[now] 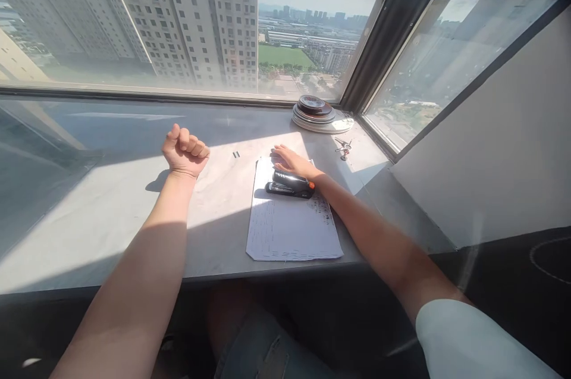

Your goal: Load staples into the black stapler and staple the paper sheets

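My left hand (186, 150) is raised over the left part of the sill, its fingers curled into a fist. Nothing sticks out of it. My right hand (292, 162) lies flat with the fingers stretched out, at the top edge of a stack of paper (294, 230). Just on the near side of that hand, a black stapler (292, 184) with an orange end rests on the paper, its orange end close to my right wrist. Dense pen marks run along the paper's edges. Between my hands, small dark staple strips (236, 154) lie on the sill.
A pile of plates (314, 114) stands in the back right corner by the window frame. In front of it is a small metal object (344, 148) with reddish parts. The grey sill (218, 248) ends at a front edge above my legs. A white wall (499, 147) bounds the right side.
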A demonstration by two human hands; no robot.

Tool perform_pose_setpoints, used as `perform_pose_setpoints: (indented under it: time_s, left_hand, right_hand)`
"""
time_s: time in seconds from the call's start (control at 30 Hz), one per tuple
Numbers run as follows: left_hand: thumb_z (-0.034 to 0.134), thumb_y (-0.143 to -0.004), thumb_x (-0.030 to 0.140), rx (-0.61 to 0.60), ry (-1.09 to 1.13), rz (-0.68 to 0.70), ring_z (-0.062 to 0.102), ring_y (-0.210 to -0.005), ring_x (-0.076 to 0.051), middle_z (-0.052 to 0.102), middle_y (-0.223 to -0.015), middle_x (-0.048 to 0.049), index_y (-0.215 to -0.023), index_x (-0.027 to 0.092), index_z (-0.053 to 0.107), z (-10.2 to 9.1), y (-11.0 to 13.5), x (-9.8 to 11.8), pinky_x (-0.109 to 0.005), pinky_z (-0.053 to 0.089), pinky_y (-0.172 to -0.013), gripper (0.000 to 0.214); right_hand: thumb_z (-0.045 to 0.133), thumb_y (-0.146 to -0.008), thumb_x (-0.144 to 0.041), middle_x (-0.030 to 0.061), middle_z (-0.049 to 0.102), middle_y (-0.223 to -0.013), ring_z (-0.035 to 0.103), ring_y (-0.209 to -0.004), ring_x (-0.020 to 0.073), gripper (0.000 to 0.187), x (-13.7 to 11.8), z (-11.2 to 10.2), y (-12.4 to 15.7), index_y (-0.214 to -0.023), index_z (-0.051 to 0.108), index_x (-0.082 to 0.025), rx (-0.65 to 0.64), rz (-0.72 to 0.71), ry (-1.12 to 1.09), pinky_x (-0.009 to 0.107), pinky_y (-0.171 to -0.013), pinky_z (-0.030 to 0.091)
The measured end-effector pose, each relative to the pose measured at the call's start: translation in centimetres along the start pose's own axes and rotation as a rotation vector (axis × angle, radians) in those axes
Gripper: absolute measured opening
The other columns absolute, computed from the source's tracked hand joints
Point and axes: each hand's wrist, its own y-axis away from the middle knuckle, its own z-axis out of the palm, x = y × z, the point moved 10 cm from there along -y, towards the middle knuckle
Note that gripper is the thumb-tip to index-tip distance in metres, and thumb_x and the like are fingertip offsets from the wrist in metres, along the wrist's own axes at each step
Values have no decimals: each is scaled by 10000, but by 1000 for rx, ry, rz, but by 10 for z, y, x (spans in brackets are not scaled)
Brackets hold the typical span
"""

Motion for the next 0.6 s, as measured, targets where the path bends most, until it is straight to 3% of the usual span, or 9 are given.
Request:
perform_pose_setpoints:
  time_s: [0.1, 0.17, 0.23, 0.33, 0.47, 0.53, 0.6]
  left_hand:
    - [526, -1067, 454, -75, -165, -112, 86, -444, -90, 104, -502, 66, -516, 194, 256, 23, 4, -33, -271, 142, -450, 667]
    - [697, -966, 507, -187, -301, -152, 181, -429, -72, 188, -483, 74, -497, 197, 373, 41, 9, -55, -253, 186, -453, 648]
    - [779, -891, 553, -332, -454, -195, 225, -440, -66, 248, -487, 68, -503, 191, 473, 56, 16, -76, -249, 197, -462, 613]
    - [785, -888, 571, -517, -695, -226, 250, -475, -77, 332, -520, 40, -528, 184, 542, 68, 27, -98, -266, 186, -482, 581]
    - [760, -924, 492, -625, -924, -236, 326, -528, -107, 415, -587, 5, -579, 192, 586, 71, 36, -109, -286, 236, -517, 489]
    - [749, -928, 447, -650, -973, -235, 344, -550, -115, 429, -604, -3, -577, 195, 575, 73, 38, -110, -291, 251, -529, 466]
    - [738, -929, 420, -647, -992, -225, 342, -556, -117, 425, -604, -3, -572, 196, 565, 73, 38, -110, -295, 251, -531, 456]
  right_hand:
    - [487, -1063, -667, 130, 542, -1620, 443, -1556, 318, 574, -4, -35, 9, -1403, 643, -231, 219, 18, -183, 528, -1280, 380]
    - [482, -1066, -657, 114, 687, -1421, 614, -1356, 303, 509, -8, -55, 18, -1267, 692, -239, 339, 3, -222, 504, -1193, 455]
    - [491, -1055, -643, 93, 749, -1150, 680, -1094, 275, 468, -11, -64, 21, -1070, 710, -230, 394, -1, -199, 453, -1027, 530]
    - [505, -1033, -619, 55, 675, -872, 606, -847, 227, 452, -14, -58, 18, -827, 618, -232, 386, -9, -124, 381, -821, 510]
    - [529, -1036, -563, 20, 586, -741, 536, -736, 193, 445, -24, -51, 11, -733, 507, -237, 370, -72, -62, 359, -749, 451]
    - [550, -1039, -557, 12, 563, -708, 520, -700, 184, 460, -34, -73, 17, -712, 480, -241, 469, -66, -47, 356, -714, 436]
    - [562, -1049, -553, 3, 530, -682, 499, -668, 175, 467, -51, -113, 40, -708, 468, -249, 660, -29, -28, 355, -684, 430]
